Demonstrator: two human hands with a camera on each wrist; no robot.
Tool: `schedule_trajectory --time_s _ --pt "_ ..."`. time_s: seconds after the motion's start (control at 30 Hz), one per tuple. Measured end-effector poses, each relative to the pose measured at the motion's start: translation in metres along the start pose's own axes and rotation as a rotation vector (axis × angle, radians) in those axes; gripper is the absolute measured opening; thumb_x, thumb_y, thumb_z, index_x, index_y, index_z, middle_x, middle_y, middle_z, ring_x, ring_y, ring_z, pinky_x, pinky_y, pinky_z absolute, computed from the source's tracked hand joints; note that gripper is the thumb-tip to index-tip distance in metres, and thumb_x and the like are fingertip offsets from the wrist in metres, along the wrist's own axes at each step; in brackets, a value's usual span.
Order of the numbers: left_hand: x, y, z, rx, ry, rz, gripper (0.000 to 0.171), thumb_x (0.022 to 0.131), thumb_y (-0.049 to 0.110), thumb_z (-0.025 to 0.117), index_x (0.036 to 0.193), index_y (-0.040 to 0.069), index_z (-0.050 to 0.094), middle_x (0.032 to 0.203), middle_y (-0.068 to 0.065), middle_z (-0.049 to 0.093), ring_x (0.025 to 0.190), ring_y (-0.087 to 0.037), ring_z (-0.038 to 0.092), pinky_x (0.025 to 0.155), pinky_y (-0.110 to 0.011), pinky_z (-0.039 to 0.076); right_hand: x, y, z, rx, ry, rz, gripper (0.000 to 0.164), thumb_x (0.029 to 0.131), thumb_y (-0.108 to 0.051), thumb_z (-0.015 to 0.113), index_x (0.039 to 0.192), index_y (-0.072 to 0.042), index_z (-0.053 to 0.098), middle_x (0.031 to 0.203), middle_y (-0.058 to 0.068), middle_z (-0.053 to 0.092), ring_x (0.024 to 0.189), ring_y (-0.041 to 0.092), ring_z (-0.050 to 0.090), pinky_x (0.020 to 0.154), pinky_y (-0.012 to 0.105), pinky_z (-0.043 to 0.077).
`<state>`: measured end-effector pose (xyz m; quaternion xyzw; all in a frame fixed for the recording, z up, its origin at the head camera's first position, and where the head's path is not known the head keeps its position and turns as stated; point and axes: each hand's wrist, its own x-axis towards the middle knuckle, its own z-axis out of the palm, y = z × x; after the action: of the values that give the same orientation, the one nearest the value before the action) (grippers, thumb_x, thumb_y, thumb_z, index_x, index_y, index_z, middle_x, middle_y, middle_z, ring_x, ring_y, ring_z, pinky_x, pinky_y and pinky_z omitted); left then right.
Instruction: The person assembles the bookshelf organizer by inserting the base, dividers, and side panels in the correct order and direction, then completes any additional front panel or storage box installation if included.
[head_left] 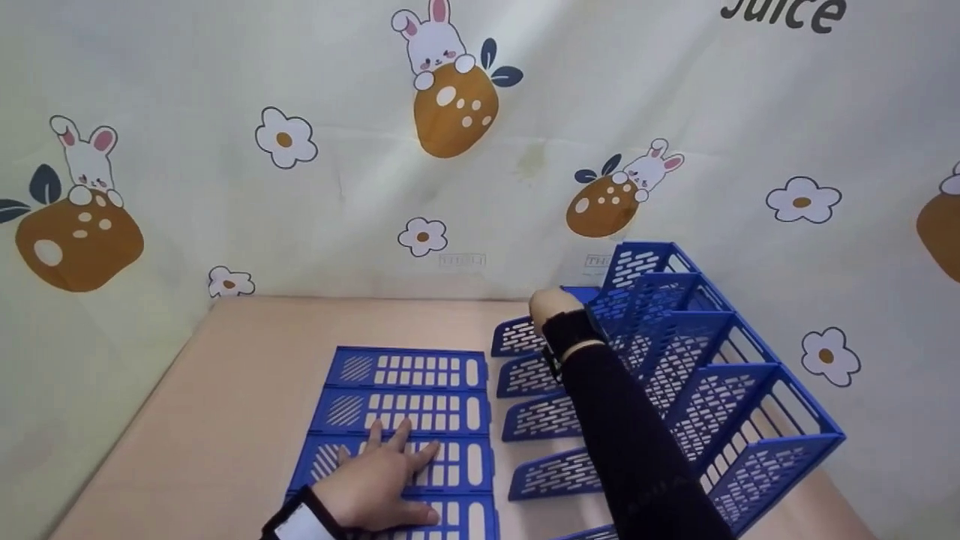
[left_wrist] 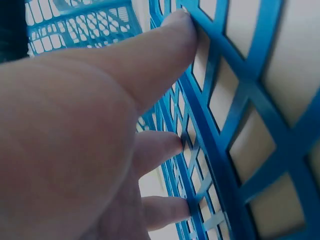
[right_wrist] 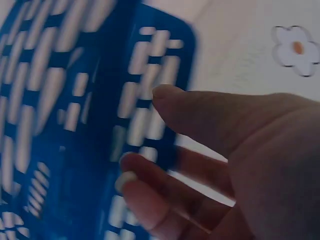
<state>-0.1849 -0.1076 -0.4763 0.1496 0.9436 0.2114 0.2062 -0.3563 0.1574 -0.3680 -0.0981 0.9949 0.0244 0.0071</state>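
My left hand [head_left: 379, 484] lies palm down with its fingers spread over a flat blue lattice panel [head_left: 416, 369]. In the left wrist view, the thumb and fingertips [left_wrist: 170, 142] touch the bars of this lattice. My right hand [head_left: 551, 304] is at the far end of a blue slotted file rack [head_left: 709, 375], by the farthest of its low front tabs [head_left: 511, 337]. In the right wrist view, thumb and bent fingers [right_wrist: 150, 200] overlap a rounded slotted tab [right_wrist: 177, 35], with a gap between thumb and fingers. The index fingertip is hidden.
Several upright dividers [head_left: 739, 390] stand along the right side of the pink table [head_left: 187, 397], their low tabs facing the flat panel. A pale cloth with printed rabbits and flowers [head_left: 285, 139] hangs behind. My right forearm [head_left: 630, 442] crosses over the rack.
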Motion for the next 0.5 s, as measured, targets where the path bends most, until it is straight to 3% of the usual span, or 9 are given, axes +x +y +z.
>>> schedule_trajectory --time_s 0.1,0.2,0.5 --pt "-0.002 0.005 0.001 0.021 0.001 0.002 0.088 0.076 0.068 0.076 0.152 0.036 0.047 0.168 -0.017 0.024 0.148 -0.063 0.007 0.091 -0.093 0.007 0.009 0.009 0.014 0.044 0.086 0.016 0.018 0.094 0.002 0.058 0.09 0.002 0.076 0.099 0.021 0.077 0.092 0.039 0.074 0.082 0.054 0.061" --pt "-0.004 0.009 0.0 0.042 0.012 0.009 0.089 0.076 0.069 0.075 0.153 0.034 0.047 0.168 -0.018 0.024 0.148 -0.063 0.009 0.09 -0.094 0.009 0.016 0.01 0.015 0.086 0.141 0.027 0.021 0.096 0.002 0.057 0.089 0.0 0.077 0.096 0.02 0.077 0.09 0.038 0.074 0.08 0.053 0.061" --pt "-0.005 0.01 0.002 0.045 0.003 0.017 0.088 0.077 0.069 0.074 0.154 0.036 0.045 0.169 -0.016 0.023 0.149 -0.062 0.01 0.092 -0.093 0.011 0.014 -0.001 0.015 0.088 0.142 0.045 0.02 0.096 0.001 0.056 0.093 0.001 0.077 0.099 0.021 0.077 0.089 0.04 0.074 0.076 0.054 0.062"
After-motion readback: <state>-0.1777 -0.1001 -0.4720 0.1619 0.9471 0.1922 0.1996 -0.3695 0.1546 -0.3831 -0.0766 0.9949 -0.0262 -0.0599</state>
